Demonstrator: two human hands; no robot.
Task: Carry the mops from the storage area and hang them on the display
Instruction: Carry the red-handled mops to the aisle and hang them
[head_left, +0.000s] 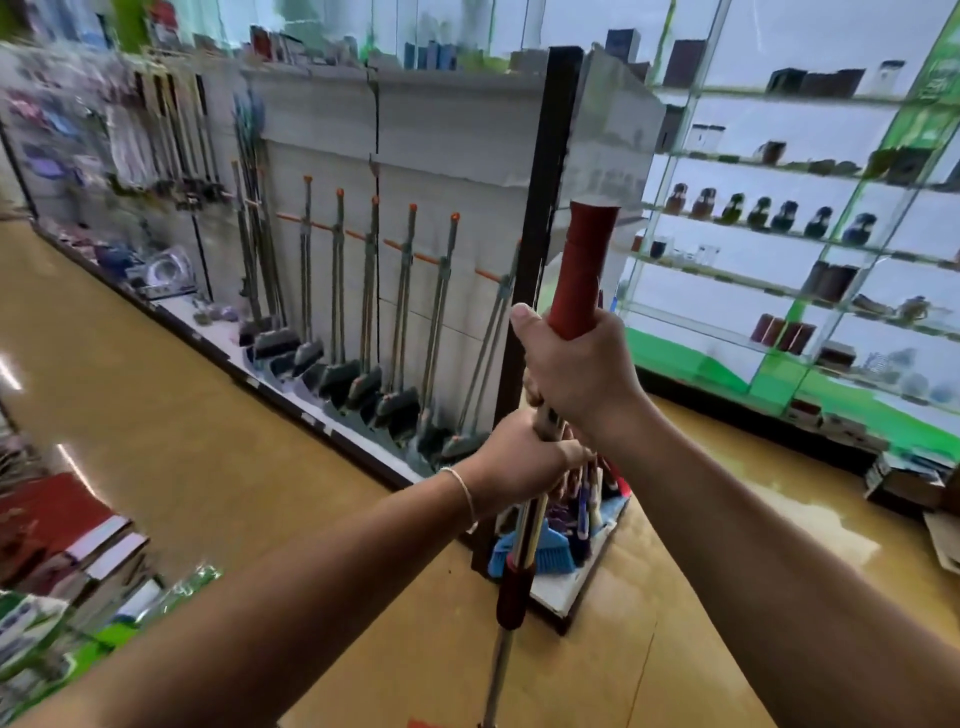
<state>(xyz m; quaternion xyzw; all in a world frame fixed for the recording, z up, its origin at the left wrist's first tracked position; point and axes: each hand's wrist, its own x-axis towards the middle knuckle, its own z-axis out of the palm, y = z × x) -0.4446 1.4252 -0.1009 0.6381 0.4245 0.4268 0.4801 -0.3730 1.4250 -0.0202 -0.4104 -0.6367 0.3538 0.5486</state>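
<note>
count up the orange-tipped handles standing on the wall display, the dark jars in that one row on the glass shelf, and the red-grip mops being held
orange-tipped handles: 5
dark jars: 7
red-grip mop: 1
total: 13

Right hand (576, 371) grips the mop's red handle (582, 270) upright; left hand (514, 460) clasps the shaft just below — brooms (363, 322) hang along the display wall (441, 135) behind.

mop (581, 270) ctr | broom rack (363, 291) L | glass shelves (810, 244) R
</note>
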